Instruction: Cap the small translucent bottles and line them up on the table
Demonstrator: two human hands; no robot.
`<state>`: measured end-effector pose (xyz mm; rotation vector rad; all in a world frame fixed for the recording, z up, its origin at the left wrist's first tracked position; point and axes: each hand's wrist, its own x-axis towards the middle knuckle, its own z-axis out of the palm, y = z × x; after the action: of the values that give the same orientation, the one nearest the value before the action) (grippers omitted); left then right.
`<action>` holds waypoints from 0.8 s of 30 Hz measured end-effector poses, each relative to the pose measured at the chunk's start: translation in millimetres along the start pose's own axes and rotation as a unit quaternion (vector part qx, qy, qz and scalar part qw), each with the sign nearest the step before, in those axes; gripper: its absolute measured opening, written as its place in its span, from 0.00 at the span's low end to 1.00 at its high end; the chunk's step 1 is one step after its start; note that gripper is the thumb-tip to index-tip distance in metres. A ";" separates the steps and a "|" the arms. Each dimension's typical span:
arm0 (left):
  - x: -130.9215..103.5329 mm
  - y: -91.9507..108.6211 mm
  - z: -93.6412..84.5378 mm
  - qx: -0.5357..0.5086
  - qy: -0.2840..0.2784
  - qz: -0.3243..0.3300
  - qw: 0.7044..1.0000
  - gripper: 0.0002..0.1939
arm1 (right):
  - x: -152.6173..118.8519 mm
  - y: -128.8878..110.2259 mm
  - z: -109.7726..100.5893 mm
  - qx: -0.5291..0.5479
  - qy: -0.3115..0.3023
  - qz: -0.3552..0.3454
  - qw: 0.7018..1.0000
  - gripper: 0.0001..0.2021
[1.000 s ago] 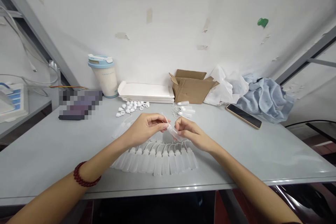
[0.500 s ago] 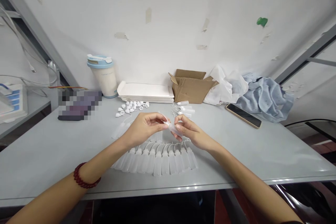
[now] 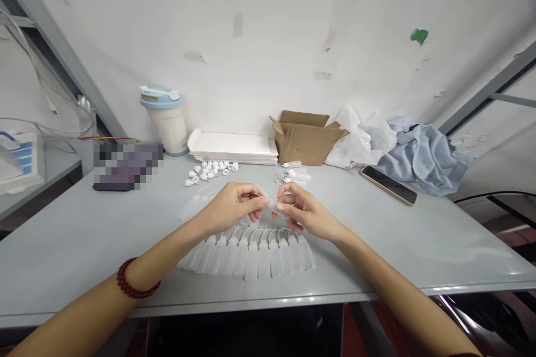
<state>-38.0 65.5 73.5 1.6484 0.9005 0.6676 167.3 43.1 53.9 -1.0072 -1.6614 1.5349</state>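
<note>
Between my two hands, above the middle of the table, is a small translucent squeeze bottle (image 3: 272,206), largely covered by fingers. My left hand (image 3: 238,203) pinches its left end between thumb and fingers. On the other side, my right hand (image 3: 307,211) has thumb and fingers closed on the bottle's body. Closer to me, a row of similar squeeze bottles (image 3: 252,259) lies fanned out, their thin curved tubes pointing away. More bottles (image 3: 190,209) lie partly hidden behind my left hand. Loose white caps (image 3: 213,167) are scattered beyond it.
Several bottles (image 3: 298,177) lie beyond my right hand. Along the wall stand a lidded cup (image 3: 167,122), white trays (image 3: 234,145), a cardboard box (image 3: 307,142), a plastic bag (image 3: 360,136) and blue cloth (image 3: 427,156). A phone (image 3: 389,184) lies at right.
The held bottle has turned, and its thin tube no longer stands out above my left fingers. My right fingers have shifted on it; both hands stay at nearly the same spot.
</note>
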 end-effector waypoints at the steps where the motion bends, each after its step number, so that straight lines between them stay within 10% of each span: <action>1: 0.0 0.1 0.8 0.000 0.004 -0.002 1.000 0.13 | -0.3 -0.8 0.2 -0.005 0.003 -0.001 1.000 0.13; 13: -1.7 -1.1 5.2 0.032 0.037 -0.004 0.999 0.15 | -2.1 -2.0 1.6 -0.058 0.048 0.029 0.997 0.14; 24: -4.0 -5.6 5.7 0.149 0.052 0.125 0.980 0.10 | -0.7 -0.2 -2.9 0.006 -0.006 0.013 1.000 0.20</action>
<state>-36.9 59.8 66.7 2.0331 0.9091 0.8277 170.1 43.9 54.4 -1.0179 -1.6504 1.5684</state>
